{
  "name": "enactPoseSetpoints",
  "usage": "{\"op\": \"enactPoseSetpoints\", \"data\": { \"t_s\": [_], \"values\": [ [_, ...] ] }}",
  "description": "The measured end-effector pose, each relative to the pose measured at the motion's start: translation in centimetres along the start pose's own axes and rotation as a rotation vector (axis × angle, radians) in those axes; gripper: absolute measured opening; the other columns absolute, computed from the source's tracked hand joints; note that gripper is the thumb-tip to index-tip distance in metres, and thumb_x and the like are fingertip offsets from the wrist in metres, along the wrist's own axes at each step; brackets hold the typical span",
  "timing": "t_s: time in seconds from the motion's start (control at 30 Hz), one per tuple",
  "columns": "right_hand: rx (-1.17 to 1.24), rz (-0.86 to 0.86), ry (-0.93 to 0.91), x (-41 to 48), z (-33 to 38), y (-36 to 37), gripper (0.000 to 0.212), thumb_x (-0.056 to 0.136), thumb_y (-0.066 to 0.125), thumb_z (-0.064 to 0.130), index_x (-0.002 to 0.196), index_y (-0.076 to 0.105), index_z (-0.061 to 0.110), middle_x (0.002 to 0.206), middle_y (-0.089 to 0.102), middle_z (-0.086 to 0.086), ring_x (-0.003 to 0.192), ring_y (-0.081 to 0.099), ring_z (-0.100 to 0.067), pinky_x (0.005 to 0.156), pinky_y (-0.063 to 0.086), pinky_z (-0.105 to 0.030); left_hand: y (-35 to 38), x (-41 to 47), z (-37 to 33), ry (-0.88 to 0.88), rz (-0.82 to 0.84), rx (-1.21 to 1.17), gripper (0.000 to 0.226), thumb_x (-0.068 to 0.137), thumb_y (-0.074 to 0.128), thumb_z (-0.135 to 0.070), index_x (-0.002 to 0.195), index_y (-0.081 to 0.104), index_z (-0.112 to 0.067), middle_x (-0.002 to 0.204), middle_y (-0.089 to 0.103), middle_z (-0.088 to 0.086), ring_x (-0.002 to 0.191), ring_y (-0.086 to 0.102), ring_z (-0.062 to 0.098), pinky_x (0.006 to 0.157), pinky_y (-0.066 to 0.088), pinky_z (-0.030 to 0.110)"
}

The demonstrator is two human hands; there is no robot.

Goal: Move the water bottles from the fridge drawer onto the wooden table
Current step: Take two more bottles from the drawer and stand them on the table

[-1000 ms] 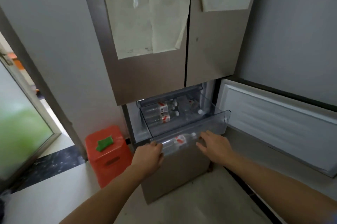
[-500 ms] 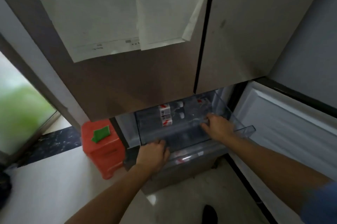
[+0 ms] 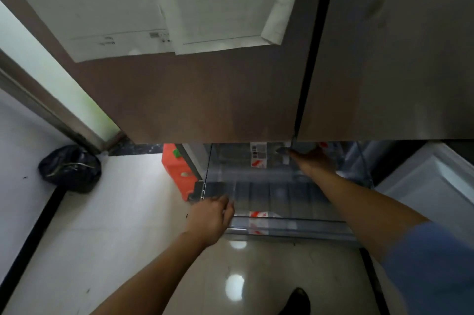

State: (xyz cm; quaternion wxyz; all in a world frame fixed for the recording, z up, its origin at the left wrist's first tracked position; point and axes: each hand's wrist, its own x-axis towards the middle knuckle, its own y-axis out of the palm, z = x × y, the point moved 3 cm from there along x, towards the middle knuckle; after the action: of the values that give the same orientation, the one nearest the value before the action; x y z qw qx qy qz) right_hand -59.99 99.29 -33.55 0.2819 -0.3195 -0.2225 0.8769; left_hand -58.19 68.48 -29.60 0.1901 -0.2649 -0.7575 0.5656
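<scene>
The drawer (image 3: 295, 221) is standing pulled out below the fridge doors (image 3: 205, 99), in the lower centre of the frame, and its clear plastic walls are showing what lies inside. A front bottle (image 3: 257, 214) is lying on its side along the front wall, clear with a white-and-red label. Further back, just under the door edge, the rear bottles (image 3: 258, 158) are showing white labels with red marks and grey print (their caps and outlines are too dim to make out). The left hand (image 3: 210, 219) is curling its fingers over the drawer's front rim at its left end, gripping it. The right hand (image 3: 314, 162) is reaching to the back of the drawer, beside the rear bottles; its fingers are sitting in shadow, so I cannot tell whether it is holding anything. Papers (image 3: 154, 7) are hanging on the left door at the top, an orange stool (image 3: 177, 171) is standing just left of the drawer, and a black bag (image 3: 70, 168) is sitting on the floor at centre left.
</scene>
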Motion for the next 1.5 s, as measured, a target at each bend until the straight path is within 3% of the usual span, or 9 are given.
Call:
{"op": "enactPoseSetpoints", "data": {
  "t_s": [0.13, 0.3, 0.43, 0.67, 0.83, 0.97, 1.17, 1.33, 1.5],
  "values": [
    [-0.009, 0.062, 0.020, -0.2, -0.8, 0.0, 0.118, 0.054, 0.065, 0.085, 0.146, 0.032, 0.018, 0.144, 0.047, -0.006, 0.124, 0.050, -0.033, 0.102, 0.043, -0.041, 0.5, 0.0, 0.5, -0.020, 0.027, 0.012, 0.046, 0.091, 0.018, -0.053, 0.075, 0.050, -0.023, 0.071, 0.061, -0.001, 0.060, 0.056, 0.019, 0.061, 0.051, 0.036],
    [0.028, 0.196, 0.022, -4.1, -3.1, -2.3, 0.044, 0.076, 0.072, 0.047, 0.103, 0.057, 0.015, 0.081, 0.060, 0.000, 0.071, 0.056, -0.019, 0.054, 0.039, -0.023, 0.1, 0.6, 0.1, 0.004, 0.111, 0.018, 0.046, 0.093, 0.022, -0.049, 0.083, 0.055, -0.020, 0.081, 0.066, 0.005, 0.072, 0.062, 0.025, 0.069, 0.052, 0.038],
    [0.044, 0.235, -0.034, -7.1, -3.4, -5.2, 0.047, 0.072, 0.070, 0.048, 0.105, 0.061, 0.015, 0.085, 0.065, -0.007, 0.064, 0.058, -0.020, 0.049, 0.040, -0.024, -0.3, 0.9, -0.5, -0.002, 0.140, -0.020, 0.027, 0.096, 0.038, -0.038, 0.088, 0.056, -0.020, 0.086, 0.065, 0.004, 0.077, 0.063, 0.022, 0.074, 0.053, 0.040],
    [0.010, 0.241, -0.156, -13.3, -4.9, -9.4, 0.038, 0.075, 0.071, 0.041, 0.104, 0.064, 0.017, 0.086, 0.069, -0.006, 0.071, 0.063, -0.018, 0.058, 0.047, -0.027, -1.4, 1.8, -2.7, -0.092, 0.127, -0.221, 0.027, 0.097, 0.042, -0.041, 0.087, 0.054, -0.019, 0.077, 0.062, 0.003, 0.072, 0.059, 0.020, 0.069, 0.051, 0.036],
    [-0.175, 0.320, -0.345, -17.6, -5.0, -9.8, 0.054, 0.060, 0.072, 0.051, 0.107, 0.059, 0.027, 0.099, 0.068, 0.001, 0.088, 0.067, -0.016, 0.083, 0.056, -0.045, -2.3, 2.7, -5.2, -0.304, 0.092, -0.766, 0.044, 0.094, 0.039, -0.056, 0.106, 0.051, -0.015, 0.094, 0.063, 0.013, 0.080, 0.061, 0.027, 0.067, 0.048, 0.034],
    [-0.534, 0.334, -0.529, -21.0, -4.1, -8.9, 0.067, 0.067, 0.070, 0.059, 0.125, 0.049, 0.032, 0.113, 0.064, 0.005, 0.096, 0.062, -0.016, 0.085, 0.053, -0.038, -3.5, 2.9, -6.2, -0.498, 0.030, -1.113, 0.046, 0.095, 0.042, -0.052, 0.107, 0.052, -0.008, 0.086, 0.063, 0.013, 0.068, 0.059, 0.023, 0.054, 0.045, 0.027],
    [-0.643, 0.361, -0.683, -21.0, -3.6, -7.1, 0.080, 0.073, 0.068, 0.064, 0.142, 0.035, 0.038, 0.138, 0.050, 0.012, 0.116, 0.053, -0.012, 0.096, 0.047, -0.036, -5.0, 1.7, -2.8, -0.510, -0.136, -0.997, 0.034, 0.089, 0.054, -0.026, 0.080, 0.062, 0.006, 0.072, 0.064, 0.023, 0.068, 0.059, 0.031, 0.064, 0.048, 0.046],
    [-0.426, 0.370, -0.581, -16.3, -2.4, -6.2, 0.069, 0.075, 0.043, 0.083, 0.119, 0.060, 0.032, 0.113, 0.065, 0.008, 0.099, 0.061, -0.008, 0.089, 0.052, -0.038, -8.1, 0.6, -3.5, -0.470, -0.206, -0.888, 0.030, 0.094, 0.050, -0.018, 0.083, 0.062, 0.006, 0.072, 0.064, 0.015, 0.067, 0.061, 0.028, 0.062, 0.050, 0.037],
    [-0.571, 0.196, -0.446, -8.4, -2.2, -4.3, 0.057, 0.088, 0.056, 0.056, 0.129, 0.054, 0.018, 0.125, 0.062, -0.006, 0.109, 0.059, -0.025, 0.087, 0.049, -0.035, -8.9, -0.6, -2.8, -0.511, -0.231, -0.847, 0.026, 0.090, 0.051, -0.021, 0.084, 0.063, 0.001, 0.083, 0.066, 0.019, 0.079, 0.063, 0.035, 0.070, 0.053, 0.044]
  ]
}}
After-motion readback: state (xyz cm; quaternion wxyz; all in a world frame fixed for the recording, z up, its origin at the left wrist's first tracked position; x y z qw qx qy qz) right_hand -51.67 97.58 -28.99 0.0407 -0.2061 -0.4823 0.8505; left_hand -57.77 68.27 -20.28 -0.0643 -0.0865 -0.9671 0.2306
